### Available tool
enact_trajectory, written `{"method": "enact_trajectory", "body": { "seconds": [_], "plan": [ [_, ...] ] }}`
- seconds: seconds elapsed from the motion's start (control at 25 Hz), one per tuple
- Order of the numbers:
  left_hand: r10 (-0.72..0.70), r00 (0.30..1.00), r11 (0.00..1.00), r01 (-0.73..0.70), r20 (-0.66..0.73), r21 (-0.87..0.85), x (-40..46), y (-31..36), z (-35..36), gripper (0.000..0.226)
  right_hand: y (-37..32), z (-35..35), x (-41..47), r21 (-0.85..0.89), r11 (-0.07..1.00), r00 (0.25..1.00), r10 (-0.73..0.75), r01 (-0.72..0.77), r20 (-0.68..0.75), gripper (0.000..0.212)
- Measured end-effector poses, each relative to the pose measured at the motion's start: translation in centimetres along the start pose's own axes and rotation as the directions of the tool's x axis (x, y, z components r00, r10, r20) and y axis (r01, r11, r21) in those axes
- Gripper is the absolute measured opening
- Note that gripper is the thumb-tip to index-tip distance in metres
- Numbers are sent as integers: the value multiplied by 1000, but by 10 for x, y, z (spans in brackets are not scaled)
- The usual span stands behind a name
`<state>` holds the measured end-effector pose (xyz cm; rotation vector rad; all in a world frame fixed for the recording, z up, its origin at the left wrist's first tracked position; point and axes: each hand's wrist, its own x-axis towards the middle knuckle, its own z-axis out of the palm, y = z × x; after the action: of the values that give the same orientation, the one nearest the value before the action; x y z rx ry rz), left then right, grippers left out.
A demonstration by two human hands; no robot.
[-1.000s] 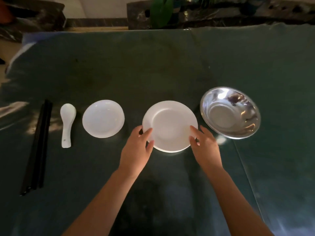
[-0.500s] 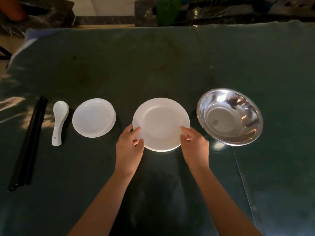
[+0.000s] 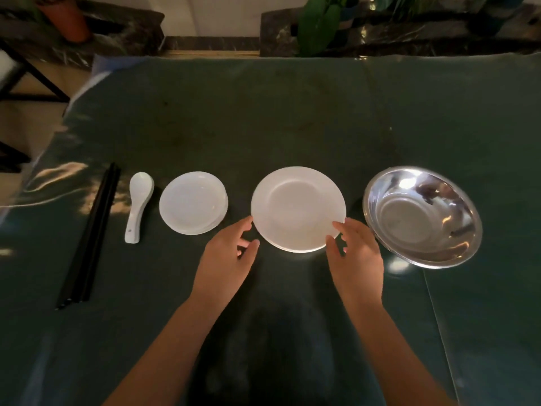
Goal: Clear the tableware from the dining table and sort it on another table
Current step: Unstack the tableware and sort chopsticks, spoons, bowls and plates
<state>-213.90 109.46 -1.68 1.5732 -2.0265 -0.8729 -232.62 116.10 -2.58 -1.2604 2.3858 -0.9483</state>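
A row of tableware lies on the dark green table point(image 3: 292, 118). From left to right there are black chopsticks point(image 3: 90, 232), a white ceramic spoon point(image 3: 137, 206), small white dishes point(image 3: 193, 203) in a stack, a larger white plate point(image 3: 298, 208) and a steel bowl point(image 3: 421, 215). My left hand point(image 3: 228, 256) hovers just off the plate's lower left rim, fingers relaxed and holding nothing. My right hand point(image 3: 355, 256) is at the plate's lower right rim, with its index finger and thumb touching the edge loosely. The plate rests flat on the table.
The steel bowl's rim lies close beside my right hand. Potted plants point(image 3: 319, 22) and dark stone ledges stand beyond the table's far edge. A dark chair frame point(image 3: 32, 80) and the floor show at the far left.
Both hands gripped the plate's rim half a second ago. Now the left hand has come off it and the right hand's fingers have loosened. The plate stays on the table.
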Motion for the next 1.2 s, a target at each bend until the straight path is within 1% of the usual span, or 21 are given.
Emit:
{"method": "enact_trajectory", "body": {
  "seconds": [0.04,0.08,0.12,0.16,0.2,0.24,0.28,0.32,0.4,0.48,0.56,0.64,0.68,0.72,0.76,0.8,0.84,0.88,0.96,1.04,1.2],
  "plan": [
    [35,995,999,-32,-95,25,-5,-3,-13,38,-11,2,-3,-26,996,995,-89,88,-34,32],
    [61,981,997,-52,-183,55,-7,-7,-29,33,-24,8,-2,-30,984,984,-177,176,-27,34],
    [73,966,995,-53,-249,84,-5,-14,-45,30,-40,15,4,-10,971,971,-238,239,25,37],
    [58,958,993,-27,-281,114,2,-22,-60,29,-57,23,12,34,967,961,-254,252,107,40],
    [18,963,989,23,-271,147,12,-32,-76,32,-77,33,21,87,970,950,-240,227,199,44],
    [-41,976,978,83,-215,190,26,-42,-88,37,-94,43,31,120,973,933,-223,196,282,47],
    [-104,986,960,134,-130,246,40,-51,-99,43,-109,54,39,115,974,908,-222,193,355,49],
    [-152,987,940,158,-46,302,52,-59,-107,49,-121,66,46,79,970,880,-240,228,410,50],
    [-164,983,921,124,79,369,69,-74,-114,52,-138,86,52,5,951,828,-272,309,491,51],
    [-112,981,935,50,157,351,76,-82,-114,51,-145,100,53,-71,933,801,-262,353,538,51],
    [-54,982,944,-8,181,328,79,-85,-112,48,-147,108,52,-142,919,808,-239,367,538,51],
    [-8,984,947,-49,177,317,79,-89,-113,46,-150,111,51,-150,929,831,-222,340,511,51],
    [-15,983,960,-37,182,277,80,-91,-114,46,-150,111,50,-135,939,841,-212,317,499,51],
    [-50,980,983,14,194,186,80,-94,-115,47,-151,111,50,-115,951,849,-197,287,489,51],
    [-101,972,994,92,211,55,79,-96,-115,47,-150,110,48,-94,964,860,-176,249,479,50],
    [-150,962,982,171,229,-77,79,-97,-116,48,-150,111,46,-75,974,873,-155,212,462,49],
    [-173,957,963,214,231,-163,79,-98,-115,49,-150,112,44,-62,981,889,-137,182,436,49],
    [-177,960,956,221,219,-194,79,-98,-115,49,-149,112,42,-55,986,905,-122,158,408,48],
    [-150,973,965,183,176,-190,82,-97,-115,48,-149,115,40,-36,993,926,-95,116,364,47],
    [-133,980,970,159,149,-182,86,-98,-117,48,-153,119,40,-25,996,933,-74,88,352,47],
    [-162,966,958,203,200,-201,90,-101,-123,47,-160,117,42,-31,998,928,-34,49,372,45]
  ]
}}
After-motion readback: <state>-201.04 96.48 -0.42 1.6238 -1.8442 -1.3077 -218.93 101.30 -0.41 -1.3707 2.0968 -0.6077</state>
